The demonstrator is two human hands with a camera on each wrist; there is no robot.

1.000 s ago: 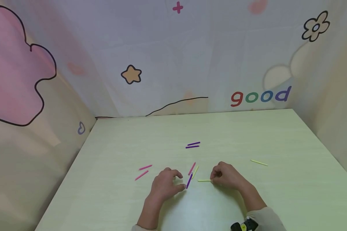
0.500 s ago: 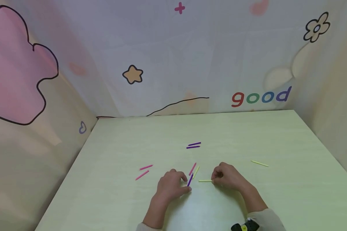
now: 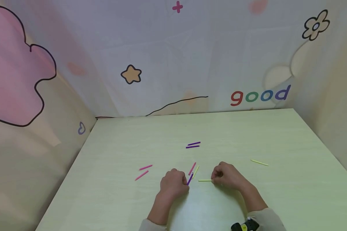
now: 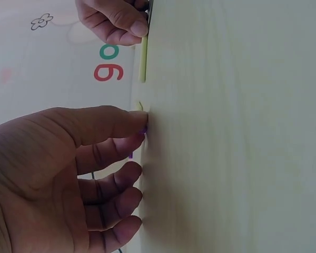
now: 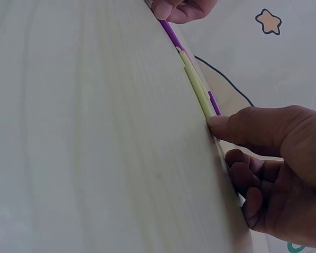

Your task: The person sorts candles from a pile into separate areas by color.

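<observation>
My left hand (image 3: 173, 184) pinches the near end of a thin purple stick (image 3: 190, 179) between thumb and forefinger, down at the tabletop. In the right wrist view that purple stick (image 5: 173, 36) runs out from the fingertips. My right hand (image 3: 225, 175) holds the right end of a yellow-green stick (image 3: 204, 180), which lies nearly level, pointing left; the left wrist view also shows this yellow-green stick (image 4: 143, 60). Between the hands, a pink stick (image 3: 192, 168) and another yellow-green stick (image 3: 195, 172) lie slanted close beside the purple one's far end. Whether they touch it is unclear.
Two purple sticks (image 3: 192, 147) lie farther back on the pale table (image 3: 118, 138). Left of the left hand are two pink sticks (image 3: 141, 175). A lone yellow-green stick (image 3: 259, 162) lies at the right. A printed cloth (image 3: 162, 48) stands behind the table.
My left hand has moved slightly right, and its thumb and forefinger have closed on the purple stick's near end. The right hand keeps its hold and place.
</observation>
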